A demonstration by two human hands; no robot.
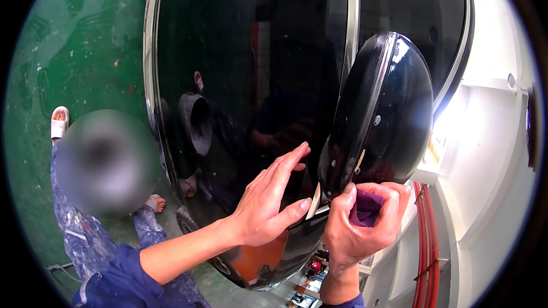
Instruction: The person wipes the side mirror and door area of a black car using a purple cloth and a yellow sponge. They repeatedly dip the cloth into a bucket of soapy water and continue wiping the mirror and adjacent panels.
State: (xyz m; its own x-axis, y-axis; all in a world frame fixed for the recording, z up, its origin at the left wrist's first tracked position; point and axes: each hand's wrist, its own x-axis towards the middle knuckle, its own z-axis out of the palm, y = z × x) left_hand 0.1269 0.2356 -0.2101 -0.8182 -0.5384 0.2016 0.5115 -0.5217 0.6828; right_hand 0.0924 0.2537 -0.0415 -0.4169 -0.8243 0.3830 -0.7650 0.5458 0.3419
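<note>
A rounded black side mirror (394, 102) with a bright trim strip stands out from a black car. Small pale spots and a yellowish scratch-like mark show on its shell, near my right hand. My right hand (365, 222) is closed around a folded purple sheet that looks like sandpaper (366, 207), its thumb and fingertips at the mirror's lower edge. Beside the mirror, over the dark side window (251, 80), my left hand (271, 194) is open with its fingers stretched and holds nothing. From this view I cannot tell whether it touches the car.
Bright metal trim (151, 40) frames the car windows. An orange-brown patch (265, 256) shows on the dark bodywork below my left forearm. Paint-stained blue trousers (94, 234) and a white slipper (59, 122) show over the green floor (91, 40). Red pipes (425, 245) run along the white wall.
</note>
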